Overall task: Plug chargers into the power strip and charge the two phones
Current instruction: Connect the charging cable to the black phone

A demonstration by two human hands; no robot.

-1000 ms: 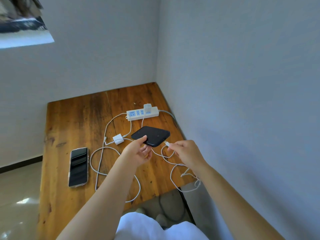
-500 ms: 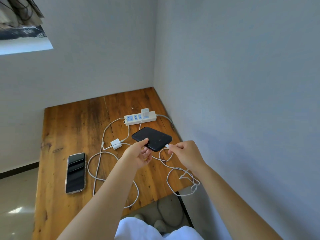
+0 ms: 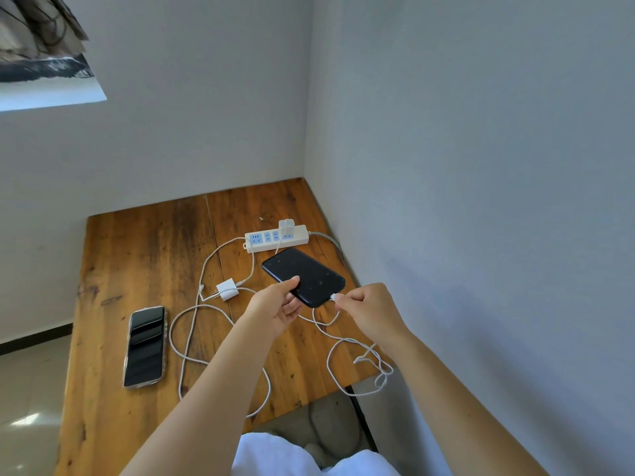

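- We held the black phone [image 3: 304, 276] in our left hand [image 3: 275, 309], thumb on its dark face and fingers curled beneath its near corner, above the right part of the wooden table [image 3: 147, 242].
- The phone's long axis ran from far-left to near-right, its near end pointing toward our right hand [image 3: 369, 309] and its far end toward the power strip [image 3: 276, 238].
- Our right hand was pinched shut on the white connector [image 3: 332, 297] of a charging cable [image 3: 343, 341], the tip meeting the phone's near-right short edge; we could not tell whether it was seated.
- The cable dropped in loose loops to the table's near-right corner.
- The power strip lay near the back, just beyond the phone, its length roughly parallel to the rear wall, with one white charger [image 3: 286, 224] plugged into it.
- A second charger [image 3: 226, 290] lay loose on the wood to our left of the phone, its own cable [image 3: 187, 338] coiled on the table.
- The second phone [image 3: 145, 345] lay flat, screen up, well to the left, its long axis pointing away from us.
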